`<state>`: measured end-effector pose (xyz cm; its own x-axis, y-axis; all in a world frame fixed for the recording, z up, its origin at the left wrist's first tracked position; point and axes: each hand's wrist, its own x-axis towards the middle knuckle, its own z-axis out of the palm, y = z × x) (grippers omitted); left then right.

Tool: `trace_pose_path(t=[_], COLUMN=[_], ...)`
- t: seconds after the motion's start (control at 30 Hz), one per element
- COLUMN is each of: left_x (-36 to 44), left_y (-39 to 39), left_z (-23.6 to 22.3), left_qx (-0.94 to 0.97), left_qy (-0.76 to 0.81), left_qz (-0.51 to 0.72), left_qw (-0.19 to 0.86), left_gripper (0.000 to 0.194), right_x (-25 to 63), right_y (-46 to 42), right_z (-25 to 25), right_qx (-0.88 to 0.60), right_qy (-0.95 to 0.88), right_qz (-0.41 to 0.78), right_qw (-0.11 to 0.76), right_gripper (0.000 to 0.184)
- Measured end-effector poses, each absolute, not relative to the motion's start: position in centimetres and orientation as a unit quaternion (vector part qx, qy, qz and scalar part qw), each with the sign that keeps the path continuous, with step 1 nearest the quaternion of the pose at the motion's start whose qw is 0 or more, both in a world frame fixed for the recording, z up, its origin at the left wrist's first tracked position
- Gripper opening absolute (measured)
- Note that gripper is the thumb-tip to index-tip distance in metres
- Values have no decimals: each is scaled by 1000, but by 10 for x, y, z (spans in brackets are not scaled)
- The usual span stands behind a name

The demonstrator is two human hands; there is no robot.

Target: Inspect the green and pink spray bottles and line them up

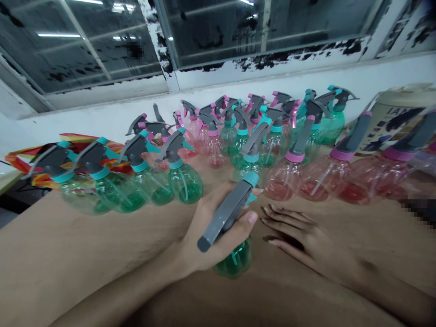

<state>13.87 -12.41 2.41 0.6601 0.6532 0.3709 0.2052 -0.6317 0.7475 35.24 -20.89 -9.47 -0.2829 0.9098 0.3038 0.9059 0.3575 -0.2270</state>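
My left hand [204, 231] is closed around the neck of a green spray bottle [235, 261] with a grey and turquoise trigger head. The bottle is near the front of the table, its head pointing away from me, and my hand hides its collar. To the right, my right hand [303, 236] lies on the tabletop with its fingers stretched out and holds nothing. Just beyond it stand several pink spray bottles [282, 184] with pink collars. A row of green spray bottles [185, 184] stands beyond my left hand, to the left.
More pink and green spray bottles crowd the back of the wooden table [136, 245]. At the far left lies a red and yellow plastic bag [44, 152]. A large beige container [391, 109] stands back right. Behind are a white wall [119, 102] and windows.
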Motion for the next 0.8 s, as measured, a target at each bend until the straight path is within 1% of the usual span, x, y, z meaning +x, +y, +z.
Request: trace_pose_path(t=[0.07,0.23,0.37,0.47,0.63,0.8], left_x=[139,137,136,136,137,136], left_y=[-126,-129,-129,-128,-127,-126], left_z=[22,16,15,16,16,14], left_qx=[843,847,852,849,840,848], left_qy=[264,284,288,278,266,253], left_qz=[333,353,352,359,344,330], left_qw=[329,276,259,268,326,327], left_gripper=[24,9,5,10,27,26], right_x=[352,351,352,353,352,352], right_y=[-208,-209,-210,-209,-209,-209], right_z=[-94,-93,-94,-95,-95,-96], right_qx=[-570,-571,-568,-570,-574,-577], right_qy=[-797,-794,-793,-795,-796,-796], right_qz=[8,11,11,5,-1,-10], right_qw=[198,207,221,210,193,183], right_gripper=[43,42,43,43,43,44])
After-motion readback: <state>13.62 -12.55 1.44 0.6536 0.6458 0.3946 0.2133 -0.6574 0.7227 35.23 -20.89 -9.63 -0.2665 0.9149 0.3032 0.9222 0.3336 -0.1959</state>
